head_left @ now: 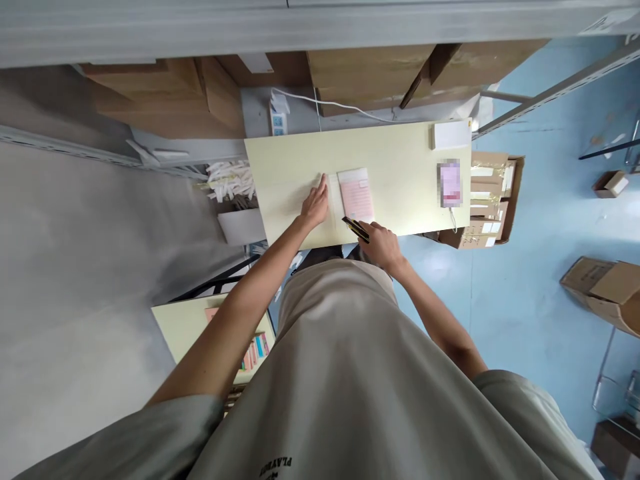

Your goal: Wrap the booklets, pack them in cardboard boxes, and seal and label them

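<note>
A pink and white flat packet (pixel 356 195), like a notebook in a clear wrapper, lies on the pale yellow table (pixel 400 167). Clear film (pixel 334 200) seems to extend along its left side. My left hand (pixel 316 202) rests on the table by that film, its index finger stretched out and the other fingers partly bent, holding nothing. In my right hand (pixel 381 245), at the table's near edge, is a black and yellow utility knife (pixel 357 229). The knife points up and left, over the packet's lower edge; whether it touches cannot be made out.
A phone-like blurred pink item (pixel 450 181) with a white cable lies at the table's right, below a white box (pixel 451 135). Cardboard boxes (pixel 370 73) fill the shelf behind. A power strip (pixel 279 122) sits beyond the table; an open carton (pixel 493 200) stands at right.
</note>
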